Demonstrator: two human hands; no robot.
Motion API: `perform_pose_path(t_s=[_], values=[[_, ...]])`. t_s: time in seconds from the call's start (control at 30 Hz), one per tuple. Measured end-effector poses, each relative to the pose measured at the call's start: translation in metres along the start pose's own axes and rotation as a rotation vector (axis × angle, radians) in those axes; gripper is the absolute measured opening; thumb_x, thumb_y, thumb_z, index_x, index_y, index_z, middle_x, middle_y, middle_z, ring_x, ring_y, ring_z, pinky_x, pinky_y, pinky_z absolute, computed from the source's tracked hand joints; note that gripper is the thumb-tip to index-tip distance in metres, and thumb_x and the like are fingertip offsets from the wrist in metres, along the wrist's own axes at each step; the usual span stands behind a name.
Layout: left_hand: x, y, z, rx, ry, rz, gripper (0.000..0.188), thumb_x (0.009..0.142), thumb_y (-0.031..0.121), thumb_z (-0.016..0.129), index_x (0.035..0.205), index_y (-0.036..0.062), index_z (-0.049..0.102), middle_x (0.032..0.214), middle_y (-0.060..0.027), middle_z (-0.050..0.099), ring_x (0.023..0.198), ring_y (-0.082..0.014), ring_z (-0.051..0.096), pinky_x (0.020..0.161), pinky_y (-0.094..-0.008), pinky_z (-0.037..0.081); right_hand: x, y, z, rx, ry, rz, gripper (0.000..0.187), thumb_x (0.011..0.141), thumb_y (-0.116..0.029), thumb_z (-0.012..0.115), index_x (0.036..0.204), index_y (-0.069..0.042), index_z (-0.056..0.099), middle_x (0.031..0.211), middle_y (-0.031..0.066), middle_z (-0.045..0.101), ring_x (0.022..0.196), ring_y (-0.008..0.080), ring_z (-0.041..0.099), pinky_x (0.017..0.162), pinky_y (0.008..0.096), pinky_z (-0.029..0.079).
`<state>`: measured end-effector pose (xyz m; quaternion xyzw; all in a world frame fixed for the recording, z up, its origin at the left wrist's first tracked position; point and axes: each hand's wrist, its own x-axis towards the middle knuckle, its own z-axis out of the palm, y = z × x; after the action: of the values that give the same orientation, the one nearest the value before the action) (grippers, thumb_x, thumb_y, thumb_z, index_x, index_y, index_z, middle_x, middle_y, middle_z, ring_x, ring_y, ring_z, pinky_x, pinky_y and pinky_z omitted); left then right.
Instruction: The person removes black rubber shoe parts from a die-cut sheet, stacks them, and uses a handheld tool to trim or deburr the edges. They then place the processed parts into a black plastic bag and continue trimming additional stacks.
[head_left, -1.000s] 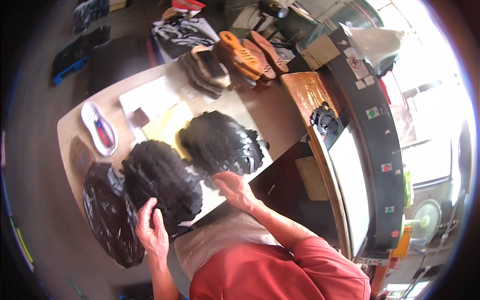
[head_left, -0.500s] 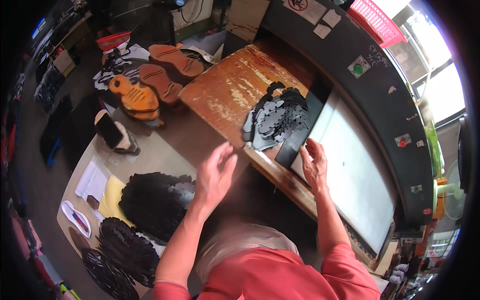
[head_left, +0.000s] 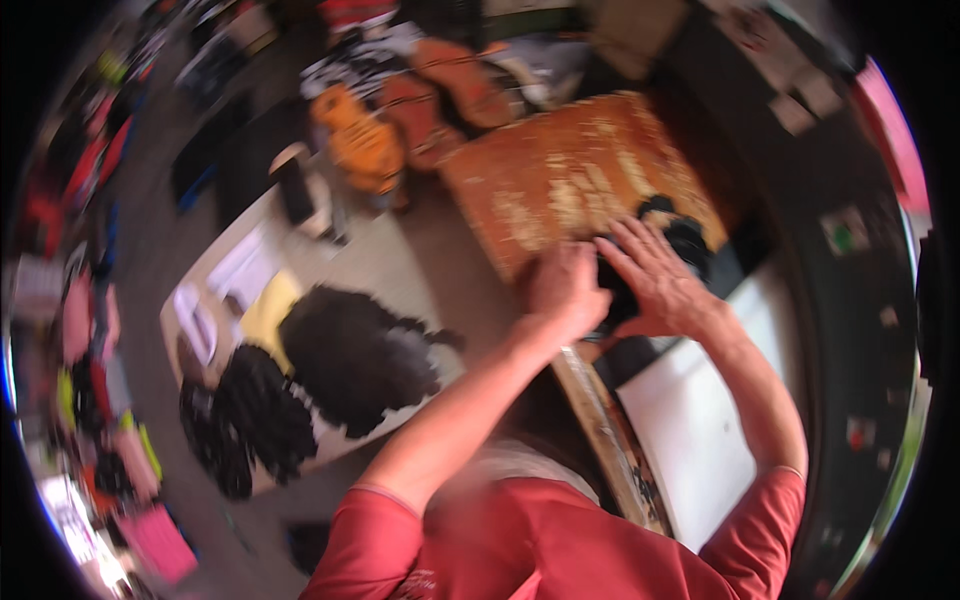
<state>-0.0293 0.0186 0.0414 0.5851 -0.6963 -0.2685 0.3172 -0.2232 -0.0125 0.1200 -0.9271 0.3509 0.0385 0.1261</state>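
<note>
A pile of black scalloped cut pieces (head_left: 690, 245) lies on the worn brown wooden tabletop (head_left: 545, 205), partly covered by my hands. At its left edge is my left hand (head_left: 568, 285), fingers curled closed; what they hold, if anything, is hidden. My right hand (head_left: 665, 285) rests over the top of the pile, its fingers stretched and spread, thumb toward the left hand. Motion blur softens the picture.
On the pale table (head_left: 375, 255) at left sit a large black heap (head_left: 350, 350), smaller black bundles (head_left: 265, 410), yellow paper (head_left: 270, 315) and a phone on a stand (head_left: 295, 190). Orange shaped templates (head_left: 357, 135) stand behind. A white lit panel (head_left: 690, 430) lies right of the wooden top.
Both hands have moved forward onto the pile, from apart in the air to close together. The left fingers have closed. The whole view has turned, with the left table now nearer the middle.
</note>
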Motion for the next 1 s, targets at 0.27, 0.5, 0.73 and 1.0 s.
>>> perform_pose_path(t_s=[0.27, 0.5, 0.73, 1.0], values=[[-0.023, 0.014, 0.01, -0.208, -0.096, -0.124, 0.058, 0.082, 0.002, 0.074, 0.133, -0.0143, 0.051, 0.133, -0.0381, 0.052, 0.121, -0.0516, 0.058, 0.107, -0.0554, 0.049, 0.045, -0.002, -0.028, 0.023, -0.263, -0.086, 0.108, 0.061, -0.033, 0.097, 0.151, -0.004, 0.046, 0.136, 0.0216, 0.063, 0.129, 0.0416, 0.06, 0.112, 0.0516, 0.045], [-0.031, 0.016, 0.018, -0.184, -0.04, -0.039, 0.046, 0.08, 0.007, 0.073, 0.118, -0.0143, 0.057, 0.103, -0.0296, 0.068, 0.102, -0.0433, 0.065, 0.089, -0.0509, 0.053, 0.051, -0.002, -0.026, 0.015, -0.243, -0.179, 0.076, 0.059, -0.023, 0.096, 0.125, -0.003, 0.066, 0.133, 0.0165, 0.063, 0.126, 0.0385, 0.061, 0.106, 0.0493, 0.049], [-0.036, 0.018, 0.02, -0.383, -0.095, -0.079, 0.035, 0.078, 0.003, 0.072, 0.106, -0.01, 0.053, 0.08, -0.0278, 0.067, 0.076, -0.0457, 0.069, 0.068, -0.052, 0.056, 0.032, -0.006, -0.019, -0.007, -0.255, -0.06, 0.084, 0.061, -0.023, 0.096, 0.134, -0.002, 0.058, 0.112, 0.0236, 0.071, 0.109, 0.0426, 0.069, 0.098, 0.0486, 0.055], [-0.024, 0.026, -0.003, -0.428, -0.267, -0.014, 0.018, 0.08, -0.003, 0.068, 0.097, -0.0073, 0.068, 0.089, -0.0281, 0.072, 0.087, -0.0462, 0.072, 0.075, -0.0505, 0.058, 0.033, -0.013, -0.036, 0.01, -0.421, 0.146, 0.044, 0.065, -0.029, 0.094, 0.092, 0.001, 0.077, 0.087, 0.022, 0.074, 0.086, 0.036, 0.074, 0.085, 0.0432, 0.057]])
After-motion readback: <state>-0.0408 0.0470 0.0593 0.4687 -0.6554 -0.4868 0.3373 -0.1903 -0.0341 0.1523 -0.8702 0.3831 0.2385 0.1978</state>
